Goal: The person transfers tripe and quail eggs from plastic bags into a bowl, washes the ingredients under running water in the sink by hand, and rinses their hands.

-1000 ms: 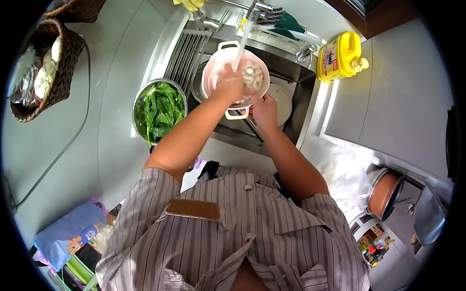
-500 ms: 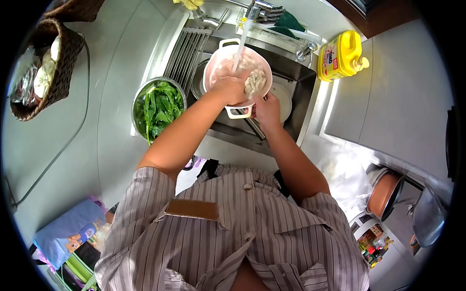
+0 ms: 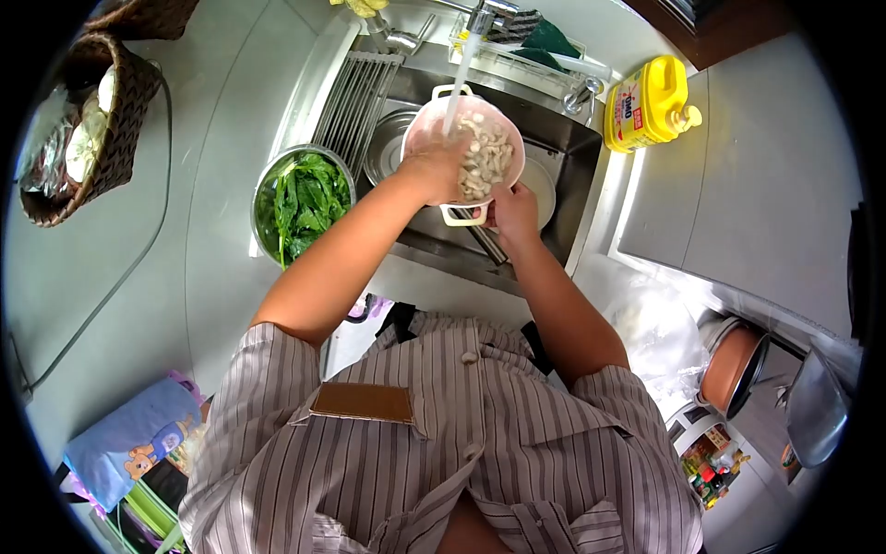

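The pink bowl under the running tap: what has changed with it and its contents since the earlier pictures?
The pink bowl has shifted slightly right, and its pale pieces, clumped in the previous picture, now lie spread out. The left hand is still inside it, the right hand still holds its near edge, and water still runs from the tap.

Left hand (image 3: 436,173) is in the pink bowl (image 3: 426,120) — right fingers (image 3: 502,197) hold it

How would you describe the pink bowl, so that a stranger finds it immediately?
Find the steel sink, then its running tap. Beneath the stream, the pink bowl contains pale pieces and the left hand. Unlike the whitish dish beside it, it has cream loop handles.
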`<state>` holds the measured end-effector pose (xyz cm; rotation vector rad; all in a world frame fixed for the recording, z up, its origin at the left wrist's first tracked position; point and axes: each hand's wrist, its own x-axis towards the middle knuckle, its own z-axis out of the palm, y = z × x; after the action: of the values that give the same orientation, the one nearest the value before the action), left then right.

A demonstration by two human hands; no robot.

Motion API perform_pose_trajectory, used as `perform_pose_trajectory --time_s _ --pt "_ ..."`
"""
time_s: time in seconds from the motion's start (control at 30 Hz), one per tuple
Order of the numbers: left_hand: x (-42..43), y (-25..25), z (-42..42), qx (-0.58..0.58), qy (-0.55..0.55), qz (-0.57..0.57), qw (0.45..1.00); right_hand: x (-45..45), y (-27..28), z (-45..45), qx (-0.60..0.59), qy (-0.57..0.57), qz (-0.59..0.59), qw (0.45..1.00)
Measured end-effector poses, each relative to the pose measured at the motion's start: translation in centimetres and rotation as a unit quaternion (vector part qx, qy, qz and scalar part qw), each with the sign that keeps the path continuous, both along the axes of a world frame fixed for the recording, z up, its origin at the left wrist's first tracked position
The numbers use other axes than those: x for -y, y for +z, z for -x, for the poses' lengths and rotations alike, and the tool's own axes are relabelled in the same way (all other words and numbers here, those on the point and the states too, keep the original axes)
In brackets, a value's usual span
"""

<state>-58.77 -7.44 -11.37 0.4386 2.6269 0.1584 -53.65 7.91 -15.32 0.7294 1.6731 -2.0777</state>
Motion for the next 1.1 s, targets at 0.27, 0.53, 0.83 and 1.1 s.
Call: perform_pose_trajectory --time_s 0.27,0.53,0.83,1.1 --pt "-2.7 -3.3 1.5 0.027 0.209 -0.096 0.973 1.5 0.3 -0.2 0.002 0.019 -0.017 1.0" --pt "-1.5 -1.7 1.4 0.004 0.06 -0.092 0.994 0.2 0.4 0.0 -0.013 0.006 0.009 1.0" --pt "-0.3 -2.1 2.4 0.191 0.223 -0.236 0.926 0.7 0.5 -0.1 -0.023 0.0 -0.001 1.0" --pt "-2.1 -3.9 1.1 -0.09 -0.001 -0.12 0.989 0.6 0.9 0.1 -0.009 -0.022 0.009 1.0"
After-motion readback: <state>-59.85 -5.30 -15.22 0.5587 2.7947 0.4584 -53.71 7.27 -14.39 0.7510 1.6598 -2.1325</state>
